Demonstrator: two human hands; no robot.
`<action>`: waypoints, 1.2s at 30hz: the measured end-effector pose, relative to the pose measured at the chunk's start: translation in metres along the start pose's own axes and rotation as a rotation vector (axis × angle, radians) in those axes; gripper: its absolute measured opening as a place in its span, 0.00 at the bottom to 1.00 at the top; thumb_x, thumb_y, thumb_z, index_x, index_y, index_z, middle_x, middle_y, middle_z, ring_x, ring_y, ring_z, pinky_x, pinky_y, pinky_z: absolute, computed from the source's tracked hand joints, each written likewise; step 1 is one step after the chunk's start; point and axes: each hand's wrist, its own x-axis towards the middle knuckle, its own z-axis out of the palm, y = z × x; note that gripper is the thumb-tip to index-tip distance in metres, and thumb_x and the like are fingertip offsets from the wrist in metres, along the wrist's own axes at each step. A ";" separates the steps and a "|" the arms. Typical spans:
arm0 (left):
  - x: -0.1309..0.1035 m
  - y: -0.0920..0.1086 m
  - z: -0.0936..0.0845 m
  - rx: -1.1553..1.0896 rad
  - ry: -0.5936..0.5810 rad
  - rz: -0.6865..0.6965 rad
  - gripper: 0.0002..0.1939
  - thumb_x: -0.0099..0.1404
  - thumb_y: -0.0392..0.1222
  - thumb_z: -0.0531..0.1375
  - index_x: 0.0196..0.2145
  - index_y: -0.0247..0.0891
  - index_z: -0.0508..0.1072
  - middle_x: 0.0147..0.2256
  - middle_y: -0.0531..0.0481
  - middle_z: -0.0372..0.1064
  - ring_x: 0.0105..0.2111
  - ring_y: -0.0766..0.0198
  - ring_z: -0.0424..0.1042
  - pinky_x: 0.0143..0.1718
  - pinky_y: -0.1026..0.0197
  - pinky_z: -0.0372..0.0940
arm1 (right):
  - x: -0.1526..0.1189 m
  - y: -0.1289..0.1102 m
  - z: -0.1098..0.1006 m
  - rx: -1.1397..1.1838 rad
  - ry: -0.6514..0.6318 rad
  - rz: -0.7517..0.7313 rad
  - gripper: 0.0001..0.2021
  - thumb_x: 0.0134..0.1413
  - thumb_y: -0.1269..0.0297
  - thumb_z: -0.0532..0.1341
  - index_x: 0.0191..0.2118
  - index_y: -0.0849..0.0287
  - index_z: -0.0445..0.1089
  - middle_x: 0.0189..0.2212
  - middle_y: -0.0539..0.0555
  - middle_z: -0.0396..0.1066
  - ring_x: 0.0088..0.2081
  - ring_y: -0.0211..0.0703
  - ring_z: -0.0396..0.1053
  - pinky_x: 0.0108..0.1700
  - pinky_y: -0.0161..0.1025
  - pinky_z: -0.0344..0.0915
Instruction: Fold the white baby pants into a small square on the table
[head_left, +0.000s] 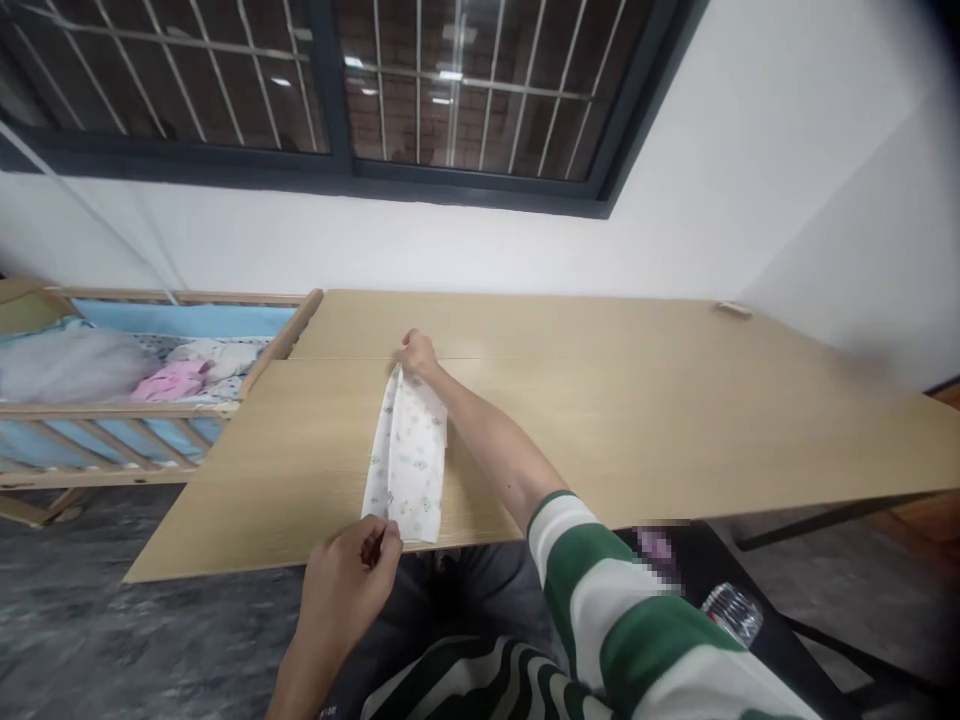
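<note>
A white cloth (417,460) with a small scattered print lies lengthwise on the wooden table, folded into a narrow strip with a crease along its left part. At its far end, my right hand (418,354) is closed on the gathered top edge. My left hand (351,575) pinches the cloth's near left corner at the table's front edge, thumb against forefinger. Between the two hands the cloth stretches out, its near end lying close to the edge. My right forearm passes beside it on the right.
The wooden table (600,400) runs along the white wall under a barred window (472,90). At left stands a wooden crib (112,411) holding bedding and a pink cloth (172,381). A clear plastic bottle (733,613) lies on a black seat (780,650) at lower right.
</note>
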 end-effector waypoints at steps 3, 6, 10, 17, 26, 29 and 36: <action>0.001 -0.014 -0.004 0.177 0.035 -0.071 0.20 0.69 0.48 0.51 0.20 0.40 0.62 0.19 0.54 0.63 0.23 0.64 0.63 0.28 0.62 0.48 | -0.004 -0.008 0.019 -0.076 -0.021 -0.002 0.14 0.52 0.74 0.61 0.46 0.58 0.65 0.42 0.56 0.71 0.38 0.45 0.71 0.38 0.37 0.68; 0.001 -0.024 -0.004 0.367 0.001 -0.135 0.18 0.69 0.46 0.52 0.21 0.41 0.65 0.21 0.52 0.68 0.24 0.60 0.68 0.28 0.60 0.46 | -0.008 -0.012 0.030 -0.118 -0.045 0.008 0.11 0.55 0.75 0.60 0.45 0.59 0.66 0.40 0.57 0.72 0.39 0.48 0.72 0.39 0.40 0.69; -0.006 -0.031 0.002 0.547 0.154 -0.062 0.18 0.71 0.50 0.53 0.26 0.41 0.71 0.25 0.47 0.73 0.30 0.53 0.73 0.32 0.57 0.55 | -0.014 -0.019 0.032 -0.171 -0.048 -0.036 0.11 0.60 0.72 0.57 0.48 0.59 0.66 0.46 0.61 0.73 0.46 0.51 0.72 0.48 0.44 0.69; -0.028 -0.012 0.032 0.423 0.320 0.351 0.23 0.72 0.49 0.55 0.58 0.34 0.69 0.59 0.35 0.67 0.58 0.44 0.67 0.53 0.48 0.64 | -0.092 -0.045 0.009 -0.176 -0.278 -0.712 0.22 0.69 0.56 0.55 0.62 0.62 0.61 0.61 0.65 0.65 0.62 0.53 0.63 0.64 0.50 0.59; -0.047 -0.033 0.085 0.539 0.325 0.433 0.22 0.69 0.46 0.59 0.58 0.36 0.71 0.54 0.34 0.71 0.56 0.38 0.69 0.54 0.39 0.67 | -0.238 -0.012 -0.010 -0.170 -0.819 -1.115 0.31 0.73 0.51 0.49 0.73 0.62 0.48 0.74 0.63 0.41 0.74 0.48 0.36 0.73 0.46 0.39; -0.048 -0.035 0.088 0.567 0.340 0.428 0.27 0.68 0.44 0.59 0.63 0.36 0.67 0.60 0.32 0.65 0.62 0.35 0.62 0.57 0.38 0.66 | -0.225 0.006 -0.009 -0.200 -0.827 -1.014 0.31 0.74 0.50 0.47 0.74 0.59 0.47 0.74 0.59 0.40 0.75 0.47 0.35 0.73 0.48 0.37; -0.044 -0.033 0.088 0.590 0.323 0.422 0.37 0.68 0.42 0.59 0.71 0.41 0.53 0.70 0.34 0.51 0.67 0.36 0.55 0.59 0.37 0.65 | -0.119 0.036 -0.003 -0.329 -0.603 -0.777 0.33 0.72 0.43 0.45 0.75 0.51 0.44 0.74 0.54 0.36 0.75 0.48 0.35 0.74 0.50 0.34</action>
